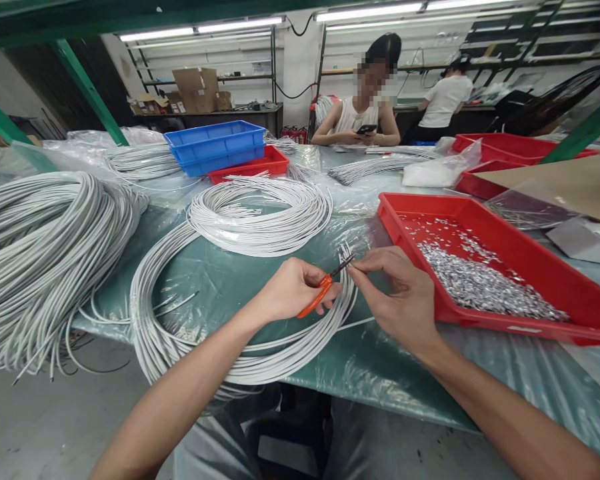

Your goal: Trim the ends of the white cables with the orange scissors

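My left hand [300,290] is closed around orange-handled scissors [321,293], whose dark blades point up and right at the ends of a white cable bundle. My right hand [397,293] pinches a cable end beside the blade tips; the thumb and forefinger are together. The cable coil [150,287] lies in a wide loop on the green table, partly under my left forearm. Just behind it rests a second white coil [260,233]. To the right of my right hand, a red tray [485,318] holds many small silvery pieces [480,287].
A thick pile of cables [45,253] hangs over the left table edge. Blue trays [215,150] sit on a red one behind the coils. Across the table a person [353,127] holds a phone; another person [443,100] is farther back. Green frame bars [93,93] rise at both sides.
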Available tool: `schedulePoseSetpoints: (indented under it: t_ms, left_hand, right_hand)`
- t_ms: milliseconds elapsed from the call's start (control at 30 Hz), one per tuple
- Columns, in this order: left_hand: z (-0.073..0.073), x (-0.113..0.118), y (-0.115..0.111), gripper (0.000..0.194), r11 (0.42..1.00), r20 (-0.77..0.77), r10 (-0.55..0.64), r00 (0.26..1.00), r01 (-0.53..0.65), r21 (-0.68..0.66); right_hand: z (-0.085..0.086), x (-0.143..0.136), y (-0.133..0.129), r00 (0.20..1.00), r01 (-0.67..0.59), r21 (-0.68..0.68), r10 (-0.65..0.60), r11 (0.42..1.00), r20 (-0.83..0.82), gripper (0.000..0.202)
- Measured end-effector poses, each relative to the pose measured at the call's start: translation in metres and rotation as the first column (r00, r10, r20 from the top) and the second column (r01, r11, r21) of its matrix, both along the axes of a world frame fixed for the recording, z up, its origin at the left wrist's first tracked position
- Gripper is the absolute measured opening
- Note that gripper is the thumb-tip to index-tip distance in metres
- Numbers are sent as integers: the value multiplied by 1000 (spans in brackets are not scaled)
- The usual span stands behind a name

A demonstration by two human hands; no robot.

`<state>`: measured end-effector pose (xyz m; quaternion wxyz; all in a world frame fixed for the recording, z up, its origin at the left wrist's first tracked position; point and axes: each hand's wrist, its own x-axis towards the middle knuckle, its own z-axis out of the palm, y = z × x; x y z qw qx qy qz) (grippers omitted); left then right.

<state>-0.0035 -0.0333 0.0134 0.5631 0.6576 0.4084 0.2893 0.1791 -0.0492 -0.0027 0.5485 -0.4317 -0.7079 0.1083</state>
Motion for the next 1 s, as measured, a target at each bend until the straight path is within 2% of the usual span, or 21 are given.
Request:
schedulePoseSetpoints:
  t_ms: [200,300,500,633,700,767,933,1000]
  left_hand:
    - [-6,3,0,35,1000,39,9,999,-10,25]
    - [-8,2,1,35,999,37,18,999,-19,38]
    - [-9,1,3,36,997,32,27,999,-29,77]
    - [-12,-1,4,33,989,-5,30,1000,-29,144]
    - [-14,-2,4,31,978,-51,44,998,-33,207]
    - [-14,-3,4,28,960,-101,56,993,-26,278]
    - [-12,-4,2,30,906,-174,75,982,6,424]
    - [-10,-4,1,31,887,-178,89,980,4,461]
  right_hand:
    - [4,-2,-2,995,29,72,-36,997,97,11]
    - [5,-2,-1,994,16,66,-23,998,105,11]
    - [4,3,2,998,-24,-44,26,999,61,9]
    - [5,6,4,993,-110,-251,94,962,-76,20]
    - [7,8,6,971,-221,-343,172,913,-167,26]
    - [10,12,9,925,-358,-413,259,837,-277,31]
    - [18,23,17,768,-638,-550,397,539,-502,39]
    - [19,25,18,706,-707,-535,425,462,-567,40]
